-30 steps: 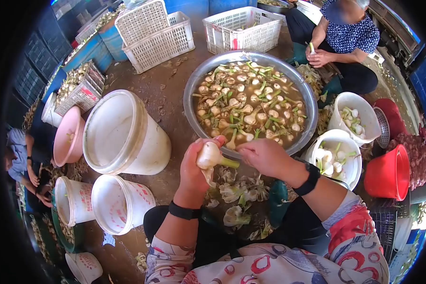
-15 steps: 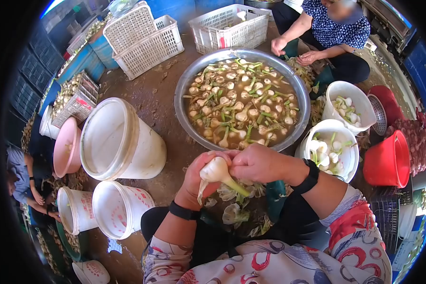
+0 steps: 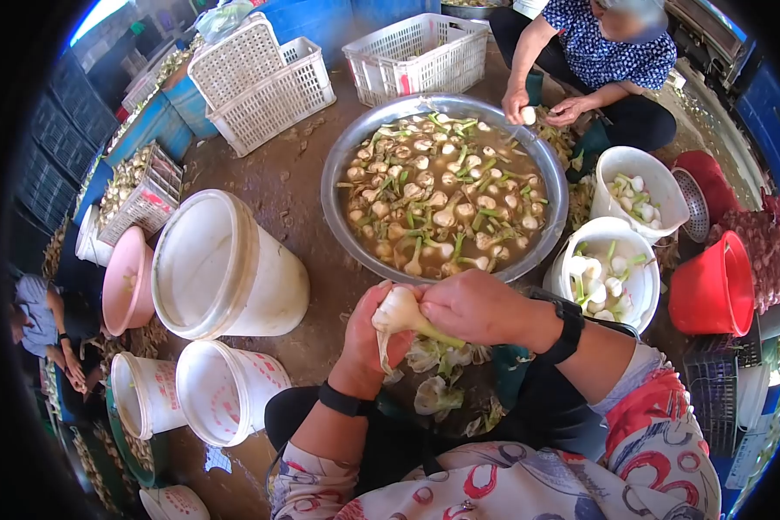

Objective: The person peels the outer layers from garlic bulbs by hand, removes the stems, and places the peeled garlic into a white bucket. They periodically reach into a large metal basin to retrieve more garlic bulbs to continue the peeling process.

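A white garlic bulb [image 3: 398,309] with a green stem sits in my left hand [image 3: 363,334], its fingers wrapped behind it. My right hand [image 3: 474,305] is closed at the bulb's far side, pinching what looks like its outer skin; the fingertips are partly hidden. A strip of loose skin hangs from the bulb. Just beyond my hands stands a wide metal basin [image 3: 334,208] of brown water with many garlic bulbs afloat. Peeled skins [image 3: 433,394] lie below my hands. On the right a white bucket [image 3: 563,276] holds clean bulbs with short green stems.
Another person [image 3: 611,65] sits beyond the basin, one hand holding a white bulb. A second white bucket [image 3: 611,160] and a red bucket [image 3: 711,286] stand right. Large white tub [image 3: 269,282], pink basin [image 3: 121,299] and smaller buckets [image 3: 251,377] are left; white crates [image 3: 416,74] stand behind.
The bulb has turned slightly in my left hand, and its loose skin hangs lower. The person across now holds up a white bulb. At far left, another person's hands have moved away from a bucket.
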Demonstrator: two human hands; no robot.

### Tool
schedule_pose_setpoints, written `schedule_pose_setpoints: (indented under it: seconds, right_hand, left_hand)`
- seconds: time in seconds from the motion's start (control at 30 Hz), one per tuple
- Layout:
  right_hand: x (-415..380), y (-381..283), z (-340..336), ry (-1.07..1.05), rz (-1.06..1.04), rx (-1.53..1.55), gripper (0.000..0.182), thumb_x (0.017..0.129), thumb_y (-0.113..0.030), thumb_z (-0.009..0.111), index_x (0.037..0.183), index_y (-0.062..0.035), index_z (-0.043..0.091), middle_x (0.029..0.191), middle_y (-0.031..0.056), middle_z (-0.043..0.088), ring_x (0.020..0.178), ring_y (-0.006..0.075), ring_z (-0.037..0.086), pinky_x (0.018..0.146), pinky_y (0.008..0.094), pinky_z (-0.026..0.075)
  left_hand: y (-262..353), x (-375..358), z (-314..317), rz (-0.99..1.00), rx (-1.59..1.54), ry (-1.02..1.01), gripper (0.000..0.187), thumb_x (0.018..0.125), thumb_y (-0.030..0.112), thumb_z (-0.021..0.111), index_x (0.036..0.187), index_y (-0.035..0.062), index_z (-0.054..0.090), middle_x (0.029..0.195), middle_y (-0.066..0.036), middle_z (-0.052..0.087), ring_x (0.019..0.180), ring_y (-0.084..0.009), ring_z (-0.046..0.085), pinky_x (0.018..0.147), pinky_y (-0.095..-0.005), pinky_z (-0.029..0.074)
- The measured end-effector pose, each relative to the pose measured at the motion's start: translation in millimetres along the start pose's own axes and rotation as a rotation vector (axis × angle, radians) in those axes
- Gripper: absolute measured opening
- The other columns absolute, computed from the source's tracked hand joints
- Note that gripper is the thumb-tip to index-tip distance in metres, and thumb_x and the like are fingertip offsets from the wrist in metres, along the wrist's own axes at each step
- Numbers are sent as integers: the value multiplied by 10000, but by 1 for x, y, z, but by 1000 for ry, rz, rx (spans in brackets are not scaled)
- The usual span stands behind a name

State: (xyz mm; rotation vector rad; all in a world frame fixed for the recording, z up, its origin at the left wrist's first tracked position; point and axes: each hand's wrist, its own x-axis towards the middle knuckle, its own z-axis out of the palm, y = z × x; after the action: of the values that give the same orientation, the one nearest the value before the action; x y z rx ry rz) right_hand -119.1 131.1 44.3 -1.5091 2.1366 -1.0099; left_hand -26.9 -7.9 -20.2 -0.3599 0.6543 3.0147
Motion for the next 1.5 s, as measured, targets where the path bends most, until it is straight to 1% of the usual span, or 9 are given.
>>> schedule_pose_setpoints:
  seconds: [0.07, 0.2, 0.3, 0.4, 0.6, 0.9, 1.1, 1.27, 1.5]
  right_hand:
    - [2, -6, -2, -20, 226, -52, 191, 757, -191, 457, 700, -37, 556, 661, 161, 551, 632, 343, 534, 564, 415, 414]
    - [0, 2, 6, 192, 244, -55, 195, 763, -177, 455, 684, -27, 550, 640, 165, 548, 620, 331, 541, 555, 412, 419]
    - [1, 15, 11, 175, 21, -345, 210, 774, -175, 456, 660, -21, 543, 627, 164, 547, 615, 323, 548, 560, 410, 426]
    - [0, 18, 21, 290, -4, -294, 180, 767, -162, 461, 658, -36, 528, 630, 130, 537, 601, 323, 518, 563, 402, 416]
    - [3, 32, 11, 129, 327, 28, 223, 785, -210, 463, 686, -29, 546, 634, 162, 551, 638, 322, 549, 582, 423, 426]
    - [1, 20, 5, -46, -249, -178, 187, 739, -224, 512, 713, -43, 548, 665, 114, 543, 606, 282, 538, 552, 355, 418]
    - [0, 17, 3, 204, 147, 114, 188, 697, -199, 522, 616, -29, 530, 609, 152, 511, 538, 301, 520, 506, 377, 402]
    - [2, 26, 13, 237, 477, 851, 220, 765, -168, 492, 622, -4, 521, 572, 78, 545, 501, 121, 529, 464, 257, 437]
    - [1, 11, 14, 392, 334, 887, 162, 805, -101, 461, 714, 18, 523, 637, 56, 558, 514, 87, 528, 467, 230, 455]
  left_hand:
    - [-8, 8, -18, 217, 446, 168, 406, 865, 328, 341, 943, -14, 546, 896, -106, 583, 813, -228, 549, 740, -320, 431]
    - [16, -5, 21, -26, 142, 77, 352, 835, 238, 449, 1072, -23, 448, 867, -118, 564, 833, -197, 544, 663, -270, 461]
    - [21, -4, 31, 82, 1173, 280, 388, 697, 170, 641, 1019, 4, 502, 817, -51, 565, 655, -136, 542, 614, -238, 441]
    - [24, -7, 38, 267, 1508, 152, 400, 681, 197, 638, 1002, 6, 495, 871, -67, 549, 775, -122, 513, 692, -246, 430]
    - [26, -12, 33, 299, 1225, -97, 393, 744, 175, 564, 1086, 19, 450, 960, -56, 519, 838, -112, 494, 727, -225, 402]
    - [20, -15, 32, 93, 1150, 88, 376, 828, 287, 505, 1055, -10, 474, 945, -63, 520, 849, -120, 478, 753, -233, 384]
    - [18, -12, 34, 239, 1020, -70, 421, 746, 237, 615, 1073, 11, 476, 968, -66, 530, 872, -127, 496, 751, -249, 408]
    - [8, -5, 30, 287, 544, -104, 465, 751, 198, 596, 1146, 37, 409, 1040, -67, 509, 928, -140, 495, 787, -285, 411]
    - [9, 6, 10, -40, 378, -54, 389, 775, 232, 510, 1117, 69, 424, 1053, -101, 501, 915, -185, 509, 739, -287, 435]
